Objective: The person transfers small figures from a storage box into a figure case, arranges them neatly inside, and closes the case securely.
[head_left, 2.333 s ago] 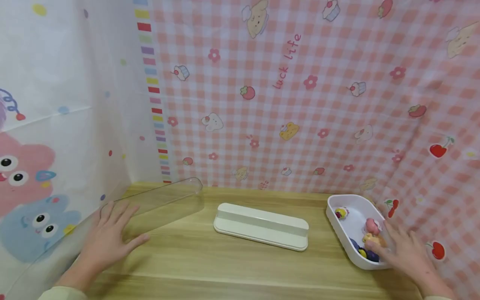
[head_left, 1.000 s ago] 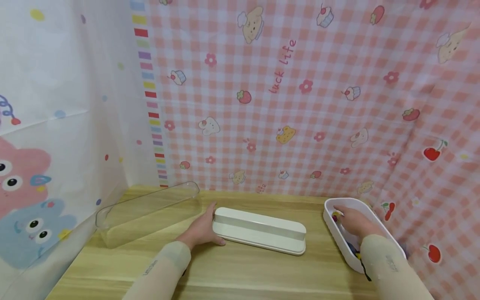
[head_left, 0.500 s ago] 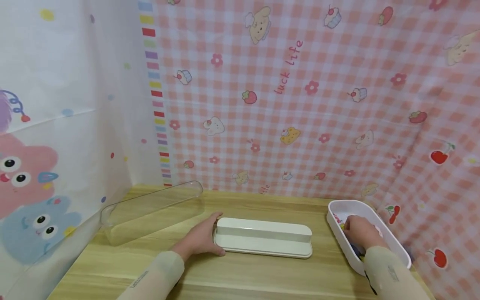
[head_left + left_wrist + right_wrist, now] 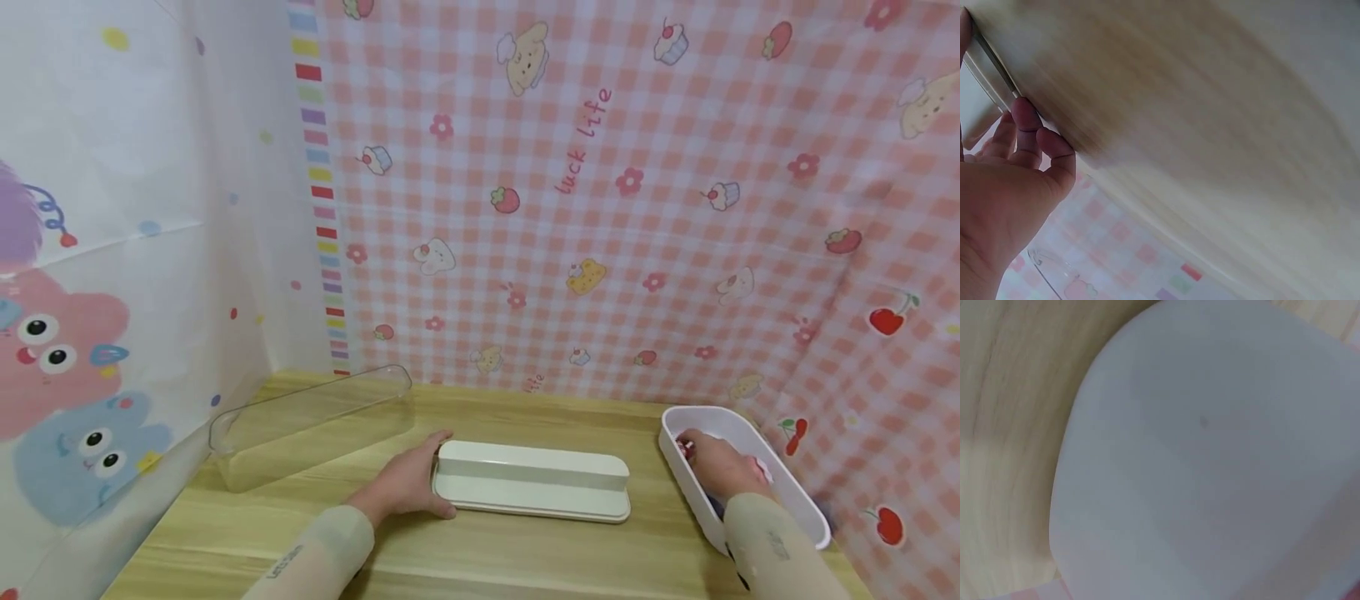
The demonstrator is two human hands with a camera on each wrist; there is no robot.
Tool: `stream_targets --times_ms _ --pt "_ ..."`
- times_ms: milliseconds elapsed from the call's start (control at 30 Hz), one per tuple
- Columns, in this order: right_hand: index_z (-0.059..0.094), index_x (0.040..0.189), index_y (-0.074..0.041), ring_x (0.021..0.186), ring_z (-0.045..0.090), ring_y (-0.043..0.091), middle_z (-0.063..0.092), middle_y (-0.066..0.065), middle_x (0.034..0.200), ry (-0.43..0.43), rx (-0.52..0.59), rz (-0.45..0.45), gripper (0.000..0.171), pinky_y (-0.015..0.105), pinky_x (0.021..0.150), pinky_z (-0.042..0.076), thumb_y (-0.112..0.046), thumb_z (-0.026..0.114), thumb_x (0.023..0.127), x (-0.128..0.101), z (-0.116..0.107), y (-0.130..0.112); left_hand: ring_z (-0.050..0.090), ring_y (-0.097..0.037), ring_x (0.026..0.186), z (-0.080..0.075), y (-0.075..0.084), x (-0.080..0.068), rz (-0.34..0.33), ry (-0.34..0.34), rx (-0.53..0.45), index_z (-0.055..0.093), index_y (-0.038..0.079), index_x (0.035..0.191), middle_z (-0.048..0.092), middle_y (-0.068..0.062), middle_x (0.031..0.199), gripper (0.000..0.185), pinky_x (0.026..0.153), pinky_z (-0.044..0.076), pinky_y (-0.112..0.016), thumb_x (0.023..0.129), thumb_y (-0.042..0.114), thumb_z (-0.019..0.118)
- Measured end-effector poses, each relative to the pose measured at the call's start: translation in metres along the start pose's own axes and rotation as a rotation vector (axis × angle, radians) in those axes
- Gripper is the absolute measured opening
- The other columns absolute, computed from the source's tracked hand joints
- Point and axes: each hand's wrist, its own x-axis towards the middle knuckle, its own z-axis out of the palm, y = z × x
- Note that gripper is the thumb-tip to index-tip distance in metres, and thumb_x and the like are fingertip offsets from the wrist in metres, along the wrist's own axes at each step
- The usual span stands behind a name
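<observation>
The long white plastic base lies mid-table with the left hand resting relaxed against its left end, while the right hand, its grip hidden, reaches into the white oval plastic tub at right, the clear plastic lid lying at left.

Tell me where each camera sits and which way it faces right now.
Head: above the wooden table, looking forward and down; both sleeved forearms, left hand at the white base, right hand in the white tray.
Left wrist: low beside the base's end, blurred; fingers show.
Right wrist: close over the tray's bare floor; no hand visible.
Shared: head and right wrist both show the tray.
</observation>
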Motion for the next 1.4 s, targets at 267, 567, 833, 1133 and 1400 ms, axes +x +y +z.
stream_targets --times_ms 267,567,833,1133,1400 --pt "0.053 0.128 0.002 0.088 0.063 0.032 0.068 0.020 0.098 -0.008 0.141 0.178 0.042 0.046 0.078 0.053 -0.017 0.068 0.094 -0.006 -0.004 0.014 0.062 -0.039 0.135 0.000 0.000 0.000 -0.008 -0.009 0.013 0.033 0.007 0.165 0.064 -0.018 0.149 0.124 0.117 0.049 -0.058 0.067 0.035 0.104" --pt "0.064 0.128 0.005 0.095 0.065 0.030 0.073 0.027 0.112 0.071 0.320 0.262 0.040 0.031 0.075 0.049 -0.020 0.076 0.099 -0.014 -0.013 0.020 0.064 -0.037 0.130 0.000 0.003 -0.002 -0.002 -0.005 -0.013 0.037 0.007 0.164 0.067 -0.017 0.141 0.121 0.115 0.050 -0.058 0.067 0.033 0.104" --pt "0.074 0.118 0.002 0.091 0.065 0.022 0.078 0.017 0.105 0.118 0.256 0.244 0.036 0.029 0.075 0.050 -0.024 0.082 0.094 -0.017 -0.020 0.018 0.064 -0.037 0.128 -0.001 0.003 -0.004 0.014 -0.011 -0.031 0.038 0.008 0.163 0.068 -0.016 0.140 0.119 0.114 0.049 -0.060 0.067 0.031 0.104" --pt "0.072 0.121 -0.002 0.106 0.070 0.043 0.076 0.026 0.116 0.227 0.236 0.222 0.048 0.044 0.077 0.058 -0.040 0.082 0.094 -0.009 -0.042 -0.004 0.061 -0.037 0.134 -0.002 -0.005 -0.003 0.059 -0.021 -0.048 0.038 0.008 0.162 0.065 -0.016 0.146 0.118 0.117 0.048 -0.060 0.066 0.028 0.104" --pt "0.073 0.118 -0.006 0.113 0.070 0.044 0.076 0.024 0.121 0.226 0.308 0.163 0.044 0.046 0.083 0.058 -0.039 0.085 0.092 0.001 -0.060 -0.058 0.062 -0.030 0.133 -0.001 -0.009 0.000 0.076 -0.015 -0.081 0.045 0.011 0.157 0.067 -0.008 0.142 0.108 0.117 0.048 -0.056 0.067 0.028 0.104"
